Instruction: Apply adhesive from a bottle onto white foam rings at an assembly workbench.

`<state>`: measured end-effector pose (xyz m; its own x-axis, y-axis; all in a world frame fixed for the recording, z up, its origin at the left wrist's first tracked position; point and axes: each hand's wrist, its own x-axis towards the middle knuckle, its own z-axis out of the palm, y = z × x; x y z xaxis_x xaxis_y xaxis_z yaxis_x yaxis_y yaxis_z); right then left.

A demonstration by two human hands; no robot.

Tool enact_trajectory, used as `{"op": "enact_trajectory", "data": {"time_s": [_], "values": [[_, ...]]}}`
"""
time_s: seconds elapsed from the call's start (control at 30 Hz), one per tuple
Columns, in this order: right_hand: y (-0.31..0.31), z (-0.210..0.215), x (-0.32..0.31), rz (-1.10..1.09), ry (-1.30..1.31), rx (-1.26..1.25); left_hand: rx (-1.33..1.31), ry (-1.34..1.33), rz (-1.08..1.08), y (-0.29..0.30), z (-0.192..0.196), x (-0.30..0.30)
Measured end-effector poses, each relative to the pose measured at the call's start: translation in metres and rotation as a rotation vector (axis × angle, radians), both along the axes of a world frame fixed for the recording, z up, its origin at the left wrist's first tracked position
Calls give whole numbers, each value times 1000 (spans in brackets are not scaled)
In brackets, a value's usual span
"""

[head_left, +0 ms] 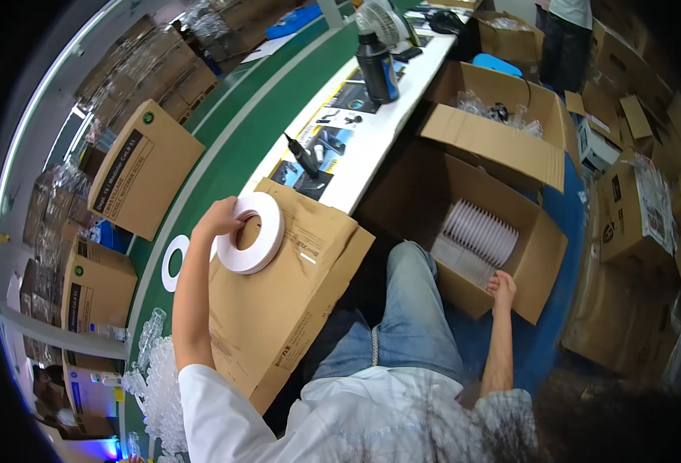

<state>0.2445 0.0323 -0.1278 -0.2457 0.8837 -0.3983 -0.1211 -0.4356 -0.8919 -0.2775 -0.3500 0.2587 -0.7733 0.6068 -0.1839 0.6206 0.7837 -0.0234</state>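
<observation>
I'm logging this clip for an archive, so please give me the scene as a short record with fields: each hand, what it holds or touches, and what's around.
left hand: holds a white ring-shaped roll by its rim, tilted on edge over a flat brown cardboard sheet
right hand: reaches down into an open cardboard box on the floor, at a stack of white flat pieces
grip: left closed on the roll; right's cannot be told
nearby: second white ring lying flat on the green table; clear plastic pieces at lower left; black bottle

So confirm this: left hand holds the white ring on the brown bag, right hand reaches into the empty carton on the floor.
Not empty. The head view shows the carton holding a row of white rings; the right hand reaches into it. The left hand does hold the white ring on the brown bag.
</observation>
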Motion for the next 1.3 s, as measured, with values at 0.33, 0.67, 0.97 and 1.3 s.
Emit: {"op": "enact_trajectory", "data": {"time_s": [0.33, 0.67, 0.97, 1.3], "values": [[3, -6, -8, 236, -341, 554, -42, 500, -155, 45, 23, 65], [-5, -8, -60, 643, -1158, 669, -92, 89, -916, 342, -96, 213], [-5, -14, -53, 701, -1298, 443, -165, -503, -417, 451, -397, 172], [1, -14, -62, 651, -1331, 492, 407, -1055, 138, 524, -579, 148]]}}
